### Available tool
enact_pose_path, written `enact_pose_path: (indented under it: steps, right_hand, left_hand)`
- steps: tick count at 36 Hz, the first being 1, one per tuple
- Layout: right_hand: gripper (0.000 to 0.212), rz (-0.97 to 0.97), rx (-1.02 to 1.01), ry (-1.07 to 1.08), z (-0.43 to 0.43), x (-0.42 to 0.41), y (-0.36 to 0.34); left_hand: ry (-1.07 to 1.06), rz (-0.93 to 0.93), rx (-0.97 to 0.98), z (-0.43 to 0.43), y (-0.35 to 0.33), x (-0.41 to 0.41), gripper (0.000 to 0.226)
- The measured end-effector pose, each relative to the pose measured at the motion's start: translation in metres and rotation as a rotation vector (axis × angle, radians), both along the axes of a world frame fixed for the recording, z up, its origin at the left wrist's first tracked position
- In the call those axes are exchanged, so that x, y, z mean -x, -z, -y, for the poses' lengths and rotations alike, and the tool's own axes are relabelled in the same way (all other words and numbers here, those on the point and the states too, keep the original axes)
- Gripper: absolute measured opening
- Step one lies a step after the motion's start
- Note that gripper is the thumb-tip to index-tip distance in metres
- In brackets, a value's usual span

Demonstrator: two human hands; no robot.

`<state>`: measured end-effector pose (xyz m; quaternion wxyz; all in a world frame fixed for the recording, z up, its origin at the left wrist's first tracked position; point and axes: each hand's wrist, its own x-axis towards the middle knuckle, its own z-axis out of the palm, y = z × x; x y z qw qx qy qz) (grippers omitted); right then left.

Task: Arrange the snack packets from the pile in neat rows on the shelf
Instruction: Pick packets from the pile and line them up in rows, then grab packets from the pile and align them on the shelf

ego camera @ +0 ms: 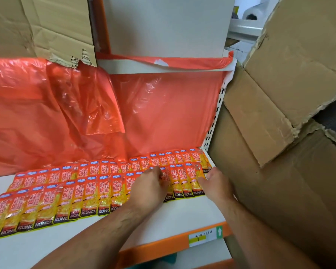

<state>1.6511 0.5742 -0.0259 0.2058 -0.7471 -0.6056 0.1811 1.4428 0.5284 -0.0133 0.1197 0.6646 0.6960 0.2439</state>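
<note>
Front row of snack pkts on shelf runs 8-to-2 o'clock. L hand curled onto it mid-row; R hand at its 2 o'clock end, nearer the last pkt. Grip of either: can't tell

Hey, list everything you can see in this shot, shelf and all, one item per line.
snack packets: dozens, red and yellow, two overlapping rows along the shelf
shelf: one, white with orange front edge
plastic sheeting: count unclear, red, draped behind the rows
price label: one, white and yellow, on the orange edge
cardboard boxes: several, brown, stacked at right
flattened cardboard: one, brown, upper left
left hand: one, on the front row, fingers curled
right hand: one, at the row's right end
</note>
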Motion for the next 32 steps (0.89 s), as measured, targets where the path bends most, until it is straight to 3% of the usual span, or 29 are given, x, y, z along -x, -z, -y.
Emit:
enact_pose_path:
  steps: [8, 11, 19, 32]
  right_hand:
    - [0.018, -0.069, -0.092, 0.082, 0.016, 0.006, 0.001]
    - [0.028, 0.012, -0.128, -0.020, 0.032, 0.016, -0.001]
    - [0.056, 0.306, -0.093, -0.273, 0.072, 0.060, -0.008]
    - [0.061, 0.330, -0.089, -0.671, 0.126, 0.140, -0.024]
  left_hand:
    - [0.139, -0.236, -0.148, 0.010, -0.001, 0.017, 0.023]
    - [0.147, -0.312, -0.214, 0.013, 0.003, 0.027, 0.019]
    - [0.194, -0.267, -0.096, 0.035, 0.010, 0.049, 0.053]
    - [-0.165, -0.296, 0.031, 0.144, -0.003, 0.113, 0.065]
